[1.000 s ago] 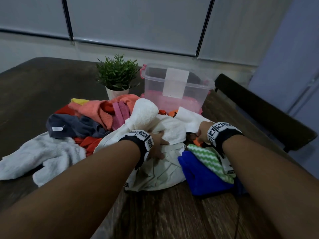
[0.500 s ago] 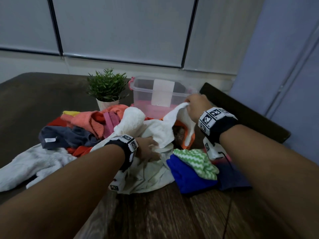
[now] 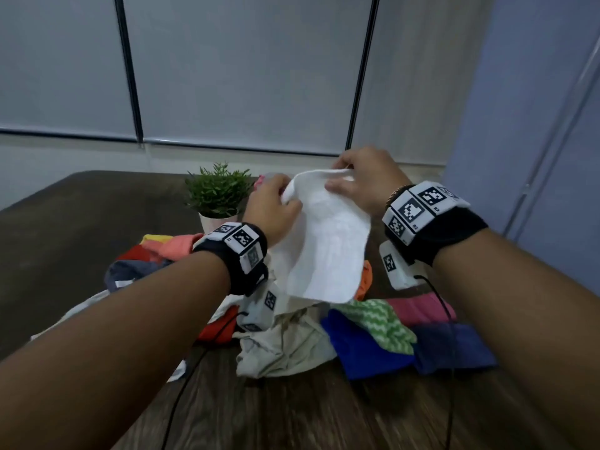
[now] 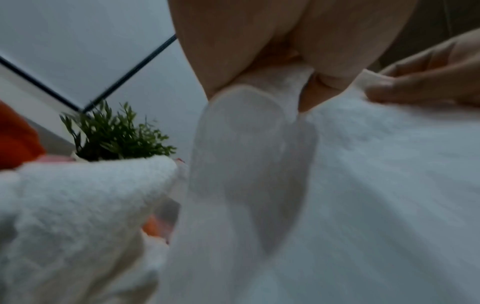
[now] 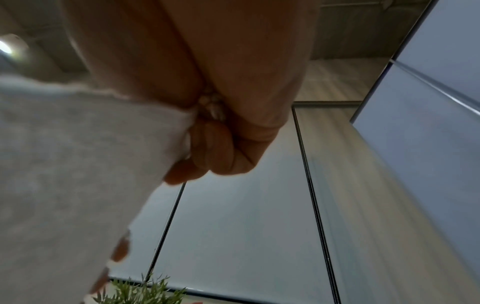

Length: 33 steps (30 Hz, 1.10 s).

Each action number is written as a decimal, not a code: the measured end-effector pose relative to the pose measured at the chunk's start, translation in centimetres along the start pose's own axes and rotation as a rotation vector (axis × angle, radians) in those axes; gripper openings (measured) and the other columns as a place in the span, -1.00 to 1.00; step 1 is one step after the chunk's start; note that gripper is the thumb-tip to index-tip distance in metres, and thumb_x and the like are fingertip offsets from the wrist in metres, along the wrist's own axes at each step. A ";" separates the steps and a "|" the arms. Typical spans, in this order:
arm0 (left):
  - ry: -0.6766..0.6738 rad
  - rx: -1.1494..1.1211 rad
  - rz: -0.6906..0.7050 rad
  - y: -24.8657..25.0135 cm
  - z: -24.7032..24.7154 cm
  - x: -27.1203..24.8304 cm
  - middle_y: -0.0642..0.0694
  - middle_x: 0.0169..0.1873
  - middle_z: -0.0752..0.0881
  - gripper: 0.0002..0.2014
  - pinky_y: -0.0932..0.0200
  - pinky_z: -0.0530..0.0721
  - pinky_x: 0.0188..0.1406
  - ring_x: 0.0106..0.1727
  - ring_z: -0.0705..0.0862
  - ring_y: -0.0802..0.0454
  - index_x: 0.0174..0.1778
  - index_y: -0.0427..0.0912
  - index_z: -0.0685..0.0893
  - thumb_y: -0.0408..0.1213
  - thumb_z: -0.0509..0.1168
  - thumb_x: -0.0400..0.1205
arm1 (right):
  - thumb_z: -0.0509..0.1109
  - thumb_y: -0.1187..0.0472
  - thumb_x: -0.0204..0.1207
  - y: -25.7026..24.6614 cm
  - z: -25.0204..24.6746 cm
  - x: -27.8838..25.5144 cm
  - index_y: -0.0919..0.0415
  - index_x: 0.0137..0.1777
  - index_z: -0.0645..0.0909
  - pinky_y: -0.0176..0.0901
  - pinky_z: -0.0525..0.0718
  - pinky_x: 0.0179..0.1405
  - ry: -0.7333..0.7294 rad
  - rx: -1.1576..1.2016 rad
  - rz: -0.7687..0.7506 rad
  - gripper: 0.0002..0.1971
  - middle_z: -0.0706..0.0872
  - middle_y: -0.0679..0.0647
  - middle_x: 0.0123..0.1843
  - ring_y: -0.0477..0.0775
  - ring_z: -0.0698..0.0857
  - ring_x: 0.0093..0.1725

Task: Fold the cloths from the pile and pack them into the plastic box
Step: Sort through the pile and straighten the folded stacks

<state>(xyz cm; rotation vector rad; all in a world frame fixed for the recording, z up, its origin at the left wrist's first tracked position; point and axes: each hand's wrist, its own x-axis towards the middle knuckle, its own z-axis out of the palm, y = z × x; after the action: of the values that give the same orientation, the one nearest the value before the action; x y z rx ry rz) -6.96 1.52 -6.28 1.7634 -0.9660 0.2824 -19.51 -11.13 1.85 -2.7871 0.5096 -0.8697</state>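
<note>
- Far left of the table (image 3: 81, 203): pile of unfolded cloths (image 3: 152, 254), grey, red, coral, yellow, all crumpled. Reads as the unsorted stock.
- Potted plant (image 3: 218, 193) behind the pile, clear of the work.
- Left hand (image 3: 272, 209) raised above the pile, fingers curled, pinching the left top corner of the white towel (image 3: 324, 251).
- The white towel hangs free between both hands, bottom edge off the cloths below. Held up by its top edge, likely so it drops flat and the corners can be found before the first fold.
- Cream cloth (image 3: 285, 345) lies bunched right under it.
- Right hand (image 3: 363, 180) pinches the right top corner, thumb on the near face, other fingers behind.
- Right of centre: blue cloth (image 3: 363, 352), green zigzag cloth (image 3: 376, 323), pink cloth (image 3: 418, 306), navy cloth (image 3: 454, 349), flatter than the pile; whether properly folded I can't tell.
- Plastic box is hidden behind hands and towel; nothing visibly packed.
</note>
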 end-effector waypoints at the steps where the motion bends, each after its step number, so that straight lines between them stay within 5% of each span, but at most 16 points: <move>1: 0.012 0.029 0.004 -0.3 -0.7 0.0 -0.04 -0.23 0.72 -0.86 0.17 0.56 -0.20 -0.19 0.66 -0.04 -0.06 -0.10 0.69 -0.33 0.28 0.52 | 0.54 0.06 0.51 0.1 0.0 -0.2 0.12 0.03 0.77 -0.28 0.39 -0.10 -0.025 -0.006 0.000 -0.82 0.70 0.01 -0.11 0.01 0.63 -0.04; 4: 0.035 0.108 0.066 -0.8 -2.7 -0.2 -0.04 -0.34 0.72 -0.89 0.15 0.58 -0.30 -0.27 0.67 -0.04 -0.20 -0.15 0.72 -0.35 0.29 0.50 | 0.49 0.11 0.56 0.5 0.3 -0.8 0.15 -0.08 0.75 -0.24 0.35 -0.24 -0.046 0.030 -0.007 -0.88 0.71 0.05 -0.20 0.06 0.66 -0.13; 8: 0.064 0.093 0.119 -1.2 -4.8 0.3 -0.05 -0.13 0.81 -0.84 0.17 0.70 -0.04 -0.10 0.74 0.05 0.03 -0.15 0.80 -0.33 0.35 0.59 | 0.39 0.14 0.65 0.1 0.9 -1.5 0.07 -0.05 0.70 -0.25 0.36 -0.18 -0.034 0.113 -0.005 -0.92 0.71 0.01 -0.14 0.00 0.64 -0.11; 11: 0.062 0.055 0.093 -2.0 -6.0 0.7 -0.05 -0.13 0.81 -0.87 0.19 0.67 -0.06 -0.11 0.72 0.10 0.02 -0.18 0.81 -0.27 0.42 0.62 | 0.37 0.16 0.65 -0.1 1.4 -1.6 0.12 0.07 0.73 -0.26 0.39 -0.11 -0.052 0.111 -0.003 -0.87 0.75 0.05 -0.05 0.02 0.65 -0.05; 16: -0.172 0.033 0.017 -2.2 -8.1 -0.6 0.07 -0.25 0.81 -0.91 0.13 0.73 -0.21 -0.25 0.76 0.16 -0.03 -0.02 0.82 -0.17 0.41 0.64 | 0.38 0.13 0.64 0.2 2.3 -2.8 -0.02 0.01 0.71 -0.16 0.56 -0.05 -0.161 0.142 0.028 -0.92 0.79 0.02 -0.03 0.06 0.72 -0.01; 21: -0.280 0.061 -0.041 -1.8 -9.9 -1.6 0.08 -0.34 0.81 -0.92 0.22 0.67 -0.37 -0.35 0.74 0.18 -0.15 0.09 0.82 -0.03 0.46 0.57 | 0.46 0.09 0.60 0.2 1.9 -4.4 -0.07 -0.01 0.70 -0.36 0.53 -0.28 -0.185 0.205 0.012 -0.97 0.73 -0.22 -0.16 -0.27 0.69 -0.18; 24: -0.386 0.215 -0.027 -2.9 -9.3 -2.2 0.16 -0.34 0.78 -0.93 0.36 0.58 -0.40 -0.39 0.68 0.36 -0.20 0.11 0.77 -0.04 0.45 0.58 | 0.51 0.10 0.55 0.7 3.2 -4.5 0.06 -0.10 0.74 -0.38 0.54 -0.28 -0.247 0.166 0.008 -0.94 0.77 -0.11 -0.15 -0.17 0.71 -0.17; 28: -0.461 0.371 -0.079 -6.2 -6.3 -3.9 0.00 -0.15 0.79 -0.89 0.22 0.58 -0.22 -0.15 0.73 0.06 -0.07 -0.02 0.81 -0.10 0.45 0.60 | 0.49 0.17 0.54 1.9 8.4 -5.5 0.12 -0.06 0.76 -0.18 0.61 -0.08 -0.380 0.059 0.040 -0.94 0.79 0.01 -0.04 0.01 0.73 -0.03; 33: -0.442 0.455 -0.091 -8.4 -4.0 -5.9 -0.03 -0.01 0.73 -0.82 0.27 0.44 -0.11 -0.08 0.60 0.08 0.05 -0.05 0.84 -0.14 0.49 0.56 | 0.51 0.22 0.51 2.6 12.3 -7.4 0.05 -0.08 0.74 -0.22 0.49 -0.06 -0.430 -0.018 0.030 -0.95 0.71 -0.03 -0.04 0.03 0.67 -0.01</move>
<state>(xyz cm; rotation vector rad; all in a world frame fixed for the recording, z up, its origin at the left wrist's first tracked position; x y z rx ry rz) -3.71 8.75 -13.86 2.3431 -1.1927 0.0499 -18.79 -9.95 -12.72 -2.8521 0.4818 -0.2416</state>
